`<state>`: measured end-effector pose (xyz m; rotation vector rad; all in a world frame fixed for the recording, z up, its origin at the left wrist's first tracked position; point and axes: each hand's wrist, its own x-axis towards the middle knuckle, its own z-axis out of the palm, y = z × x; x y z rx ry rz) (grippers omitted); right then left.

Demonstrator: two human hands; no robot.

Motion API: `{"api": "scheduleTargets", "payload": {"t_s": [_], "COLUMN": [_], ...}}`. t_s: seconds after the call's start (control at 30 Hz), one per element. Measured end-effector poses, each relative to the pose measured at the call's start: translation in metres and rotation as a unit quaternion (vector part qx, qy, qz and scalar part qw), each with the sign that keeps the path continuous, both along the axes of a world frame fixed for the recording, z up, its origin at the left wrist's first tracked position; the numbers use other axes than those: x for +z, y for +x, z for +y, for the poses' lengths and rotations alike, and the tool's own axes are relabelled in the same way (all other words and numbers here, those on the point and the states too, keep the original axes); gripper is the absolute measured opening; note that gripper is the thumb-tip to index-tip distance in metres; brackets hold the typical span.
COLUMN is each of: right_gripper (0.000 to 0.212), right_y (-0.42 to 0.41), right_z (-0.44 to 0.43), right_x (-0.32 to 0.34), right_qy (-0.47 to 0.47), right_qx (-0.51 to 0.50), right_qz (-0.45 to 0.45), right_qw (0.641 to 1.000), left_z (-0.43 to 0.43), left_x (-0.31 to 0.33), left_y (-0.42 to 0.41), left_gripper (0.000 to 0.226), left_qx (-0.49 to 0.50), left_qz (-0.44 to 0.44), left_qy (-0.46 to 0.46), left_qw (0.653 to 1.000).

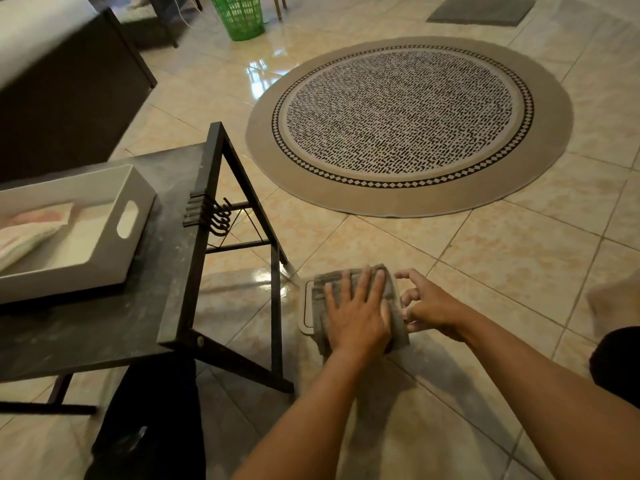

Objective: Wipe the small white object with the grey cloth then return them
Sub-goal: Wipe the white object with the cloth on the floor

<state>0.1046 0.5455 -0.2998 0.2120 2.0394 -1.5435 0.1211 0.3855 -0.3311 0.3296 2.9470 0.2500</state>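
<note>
Your left hand (pixel 356 315) lies flat, fingers spread, pressing the folded grey cloth (pixel 356 282) down onto the small white object (pixel 307 308). It presses, it does not grip. Your right hand (pixel 427 306) is beside the right edge of the cloth with fingers curled and partly spread. Its lower fingers appear to steady the object's right side, but whether they actually grip it cannot be told from here.

The object rests on the tiled floor (pixel 485 258), just beside the foot of the near right leg of the black table (pixel 173 244). Only its left rim and rounded corners show; the cloth and your left hand cover the rest.

Handling characteristics (judged):
- The object looks like a thin, rigid plastic piece, probably light. On glossy tile it will likely slide under a wiping stroke, so brace it at the right edge while you wipe.
- To lift it, take it by the exposed left rim or by two opposite edges.
- The cloth is soft and limp, folded in layers. Hold it under a flat palm to wipe; pinch a folded edge to carry it so the layers stay together.

A white tray (pixel 104 237) with a cut-out handle sits on the table near its right edge.
</note>
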Motion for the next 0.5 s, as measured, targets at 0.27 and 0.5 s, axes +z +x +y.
{"api": "scheduleTargets", "payload": {"t_s": [0.27, 0.5], "right_gripper": [0.072, 0.074], "right_y": [0.001, 0.024], "right_z": [-0.002, -0.004], "right_x": [-0.001, -0.009], "right_qy": [-0.007, -0.019], "right_qx": [-0.022, -0.128], "right_qz": [0.002, -0.006], "right_qw": [1.0, 0.992], "left_z": [-0.006, -0.009], "left_x": [0.002, -0.006], "left_y": [0.035, 0.017], "left_gripper": [0.065, 0.06], "left_qx": [0.096, -0.033], "left_qz": [0.009, 0.02], "left_qy": [0.039, 0.02], "left_qw": [0.995, 0.999]}}
